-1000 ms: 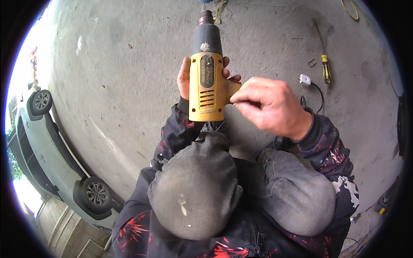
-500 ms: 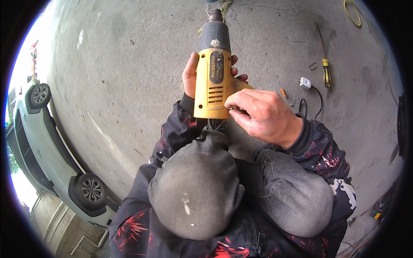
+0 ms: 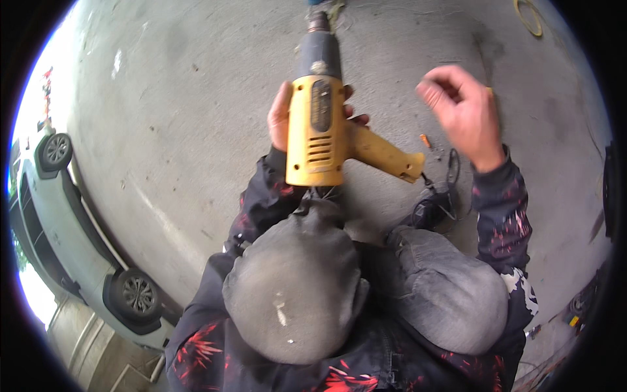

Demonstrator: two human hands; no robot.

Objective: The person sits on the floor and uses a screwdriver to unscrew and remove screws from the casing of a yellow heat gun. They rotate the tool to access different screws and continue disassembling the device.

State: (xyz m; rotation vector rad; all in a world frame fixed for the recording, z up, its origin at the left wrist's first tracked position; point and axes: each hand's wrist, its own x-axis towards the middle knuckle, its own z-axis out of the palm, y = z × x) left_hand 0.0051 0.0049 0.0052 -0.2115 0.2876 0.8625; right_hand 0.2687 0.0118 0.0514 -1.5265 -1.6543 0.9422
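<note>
A yellow and dark grey heat gun (image 3: 315, 157) lies on its side in front of me, its metal nozzle pointing away. My left hand (image 3: 279, 121) is wrapped round its body from beneath, thumb on the left and fingertips showing on the right. The handle (image 3: 385, 155) slants off to the right, with a black cord at its end. Away from the tool, out to the right, my right hand (image 3: 465, 121) is raised over the floor with thumb and fingers curled together. What those fingers hold, if anything, is hidden and slightly blurred.
On the concrete floor lie a small orange piece (image 3: 426, 141) and looped black cord (image 3: 452, 168). My right hand mostly covers a screwdriver. A yellow ring (image 3: 528, 18) lies at far right. Left, a pale car (image 3: 78, 225) is parked. My knees (image 3: 294, 294) are below the tool.
My right hand has left the heat gun's rear end and moved right and away from me, uncovering the handle. My left hand still holds the heat gun, which has shifted slightly left.
</note>
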